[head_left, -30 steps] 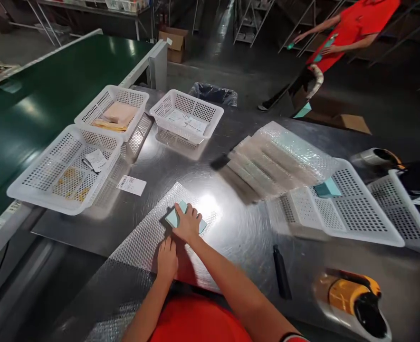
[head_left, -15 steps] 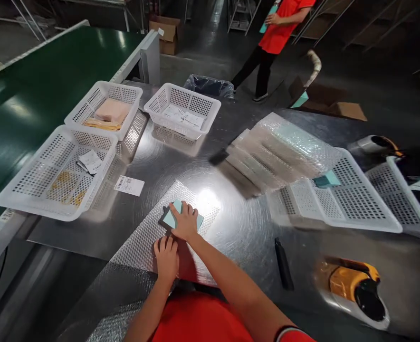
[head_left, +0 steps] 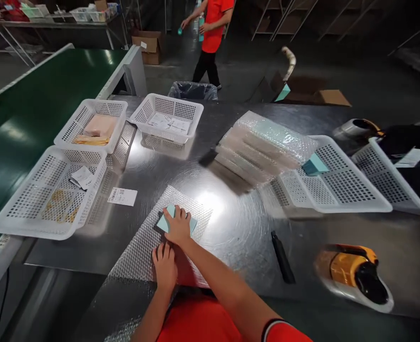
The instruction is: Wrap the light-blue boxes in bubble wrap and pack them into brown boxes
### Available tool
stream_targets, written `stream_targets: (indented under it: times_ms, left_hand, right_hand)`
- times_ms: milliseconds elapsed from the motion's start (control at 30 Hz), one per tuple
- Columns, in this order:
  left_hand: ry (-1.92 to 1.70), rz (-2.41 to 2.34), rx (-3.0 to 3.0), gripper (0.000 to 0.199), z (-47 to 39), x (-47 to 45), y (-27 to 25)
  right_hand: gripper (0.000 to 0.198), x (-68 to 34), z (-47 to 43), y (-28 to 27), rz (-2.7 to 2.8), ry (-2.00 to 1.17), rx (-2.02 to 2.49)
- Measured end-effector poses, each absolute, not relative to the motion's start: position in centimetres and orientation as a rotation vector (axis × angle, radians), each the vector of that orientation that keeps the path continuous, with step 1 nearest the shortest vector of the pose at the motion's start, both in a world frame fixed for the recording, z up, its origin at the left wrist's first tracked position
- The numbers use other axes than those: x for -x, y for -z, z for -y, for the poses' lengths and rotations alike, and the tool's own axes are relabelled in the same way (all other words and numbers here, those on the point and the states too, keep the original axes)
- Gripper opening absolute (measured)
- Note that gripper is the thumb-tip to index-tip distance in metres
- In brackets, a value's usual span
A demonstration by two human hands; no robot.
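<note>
A flat light-blue box (head_left: 162,223) lies on a sheet of bubble wrap (head_left: 135,254) spread over the metal table. My right hand (head_left: 179,229) grips the box from above, its thumb and fingers across the top and hiding much of it. Just nearer to me, my left hand (head_left: 166,267) rests on the bubble wrap, fingers apart and slightly bent, with no object visible in it. To the left of the sheet is a white printed label (head_left: 122,196).
White perforated baskets (head_left: 67,230) stand at left, one with papers. Bubble-wrap sheets (head_left: 260,147) are stacked beside another basket (head_left: 359,202) at right. A black tool (head_left: 282,259) and a tape dispenser (head_left: 356,275) lie nearer. Beyond the table, a person (head_left: 213,35) holds light-blue items.
The camera view has shifted, moving the table's contents leftward in the picture. My hands keep nearly the same place on the box and bubble wrap. The person beyond the table has moved left.
</note>
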State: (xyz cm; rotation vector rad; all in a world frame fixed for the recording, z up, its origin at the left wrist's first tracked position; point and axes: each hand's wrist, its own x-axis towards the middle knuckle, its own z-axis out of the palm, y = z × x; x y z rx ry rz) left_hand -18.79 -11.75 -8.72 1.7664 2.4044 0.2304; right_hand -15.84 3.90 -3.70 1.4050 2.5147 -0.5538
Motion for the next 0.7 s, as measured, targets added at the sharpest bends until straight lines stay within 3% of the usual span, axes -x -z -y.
stream_targets:
  times_ms: [200, 367, 533, 700]
  left_hand:
    - [-0.318, -2.401, -1.785, 0.032, 11.8, 19.4, 8.9]
    - [-0.477, -2.485, -1.977, 0.038, 8.9, 21.0, 8.3]
    - [-0.169, -2.234, -2.309, 0.067, 4.1, 22.4, 5.7]
    - [0.04, -2.018, -2.343, 0.053, 2.4, 23.6, 5.2]
  right_hand:
    - [0.11, 15.3, -5.0, 3.3, -2.589, 0.655, -1.47]
    - [0.051, 12.5, -11.8, 2.2, -2.523, 0.602, -1.793]
    - [0.037, 10.1, -16.1, 3.1, -2.379, 0.638, -1.776]
    - [0.012, 10.2, -17.1, 4.1, -2.371, 0.814, -1.662]
